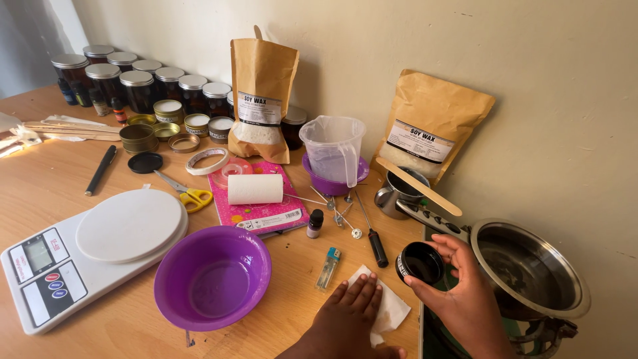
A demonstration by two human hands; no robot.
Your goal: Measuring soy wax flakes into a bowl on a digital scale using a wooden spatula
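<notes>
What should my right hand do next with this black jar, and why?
Probably set the black jar down on the table. The right hand holds it open beside the pan, while the left hand presses flat on a tissue.

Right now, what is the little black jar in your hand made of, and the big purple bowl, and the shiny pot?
The black jar, held by the right hand, looks like dark glossy glass or metal; I can't tell which. The purple bowl looks like smooth plastic, with an even colour and soft shine. The pot looks like steel: silvery, with mirror-like reflections.
</notes>
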